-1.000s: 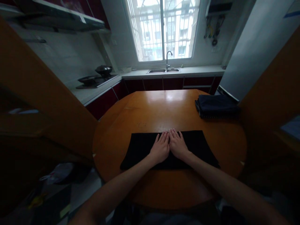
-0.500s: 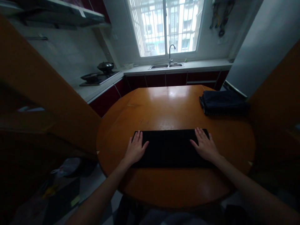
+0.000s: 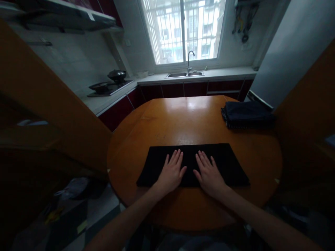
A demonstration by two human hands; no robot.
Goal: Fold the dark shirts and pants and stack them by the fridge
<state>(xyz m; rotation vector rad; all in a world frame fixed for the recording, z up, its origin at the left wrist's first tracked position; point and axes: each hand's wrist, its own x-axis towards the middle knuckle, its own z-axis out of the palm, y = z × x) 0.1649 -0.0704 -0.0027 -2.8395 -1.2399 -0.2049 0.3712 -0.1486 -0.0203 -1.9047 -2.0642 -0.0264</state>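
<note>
A black cloth (image 3: 225,160), folded into a long flat strip, lies across the near part of a round wooden table (image 3: 183,118). My left hand (image 3: 171,172) rests flat on the cloth's middle, fingers spread. Beside it, a small gap away, my right hand (image 3: 209,174) lies flat on the cloth too, fingers apart. Neither hand grips anything.
A folded dark blue cloth (image 3: 247,114) sits at the table's far right edge. Behind the table runs a counter with a sink and tap (image 3: 187,71) under a window, and a stove with pans (image 3: 110,83) at the left. Wooden panels stand on both sides.
My hands slid from the cloth's middle out to its two ends, then came back to the middle, lying a little apart near its front edge.
</note>
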